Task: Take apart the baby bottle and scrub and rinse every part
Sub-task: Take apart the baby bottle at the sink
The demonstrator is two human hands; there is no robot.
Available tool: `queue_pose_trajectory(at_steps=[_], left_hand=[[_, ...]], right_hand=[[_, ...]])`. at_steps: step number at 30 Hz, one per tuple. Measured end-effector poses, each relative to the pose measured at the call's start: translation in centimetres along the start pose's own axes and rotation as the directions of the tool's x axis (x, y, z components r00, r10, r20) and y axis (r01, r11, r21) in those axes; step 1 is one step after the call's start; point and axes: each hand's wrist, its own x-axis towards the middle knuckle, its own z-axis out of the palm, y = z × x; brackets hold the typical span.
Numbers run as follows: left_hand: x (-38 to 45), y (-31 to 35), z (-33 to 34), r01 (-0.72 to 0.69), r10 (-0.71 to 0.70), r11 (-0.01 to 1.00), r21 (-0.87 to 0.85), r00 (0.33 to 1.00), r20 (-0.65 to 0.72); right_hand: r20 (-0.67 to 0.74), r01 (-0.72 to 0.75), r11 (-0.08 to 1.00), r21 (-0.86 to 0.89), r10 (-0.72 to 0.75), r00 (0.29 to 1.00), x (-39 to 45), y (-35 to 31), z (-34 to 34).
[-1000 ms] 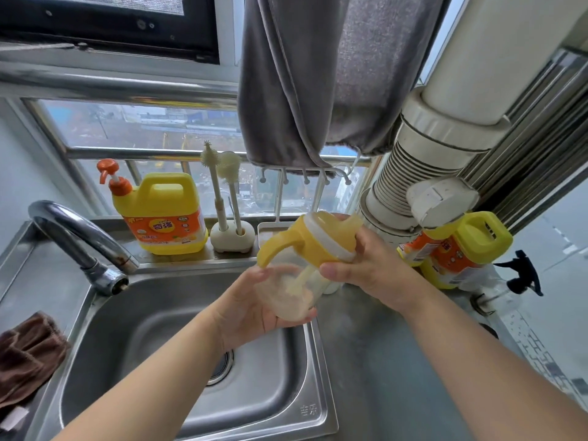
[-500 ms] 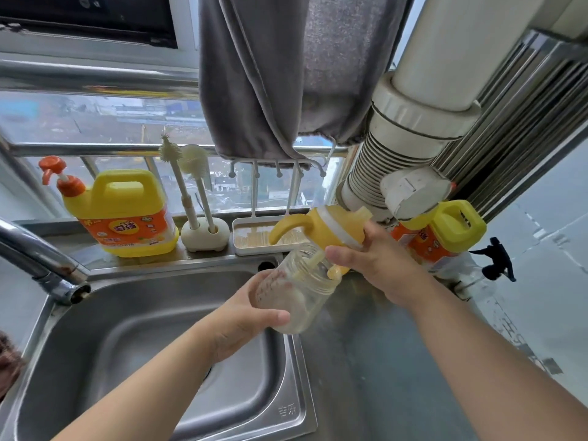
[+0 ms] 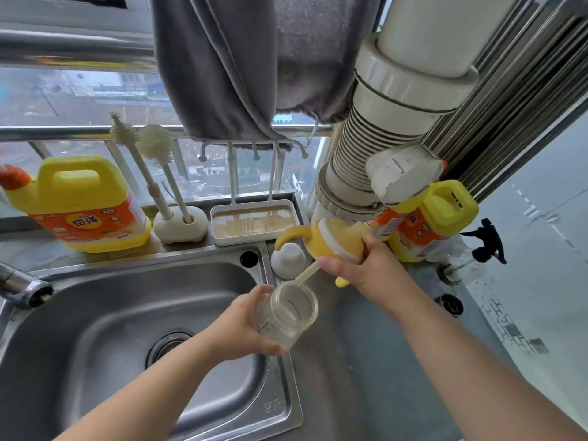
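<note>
The clear bottle body is tilted with its mouth toward me, above the right rim of the steel sink. My left hand grips it round the side. The yellow handled lid with its pale straw is off the bottle, held just above and to the right. My right hand grips that lid; the straw's tip hangs near the bottle mouth. Two bottle brushes stand in a white holder on the sill.
A yellow detergent jug stands at the left of the sill, another at the right. A white tray rack sits behind the sink, a small white cap beside it. The tap is at the left. A grey cloth hangs overhead.
The lid with its straw has come out of the bottle and lifted right. My left hand has lowered the bottle body and tipped its mouth toward me. The view has shifted right.
</note>
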Motion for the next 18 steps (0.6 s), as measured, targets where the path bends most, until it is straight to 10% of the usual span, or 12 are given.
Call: queue_pose_trajectory(at_steps=[18], left_hand=[[5.2,-0.6,3.9,0.122,-0.057,0.963,0.238,0.963,-0.262]], right_hand=[[-0.096,-0.088,0.996,0.000,0.087,0.992,0.0,4.4,-2.8]])
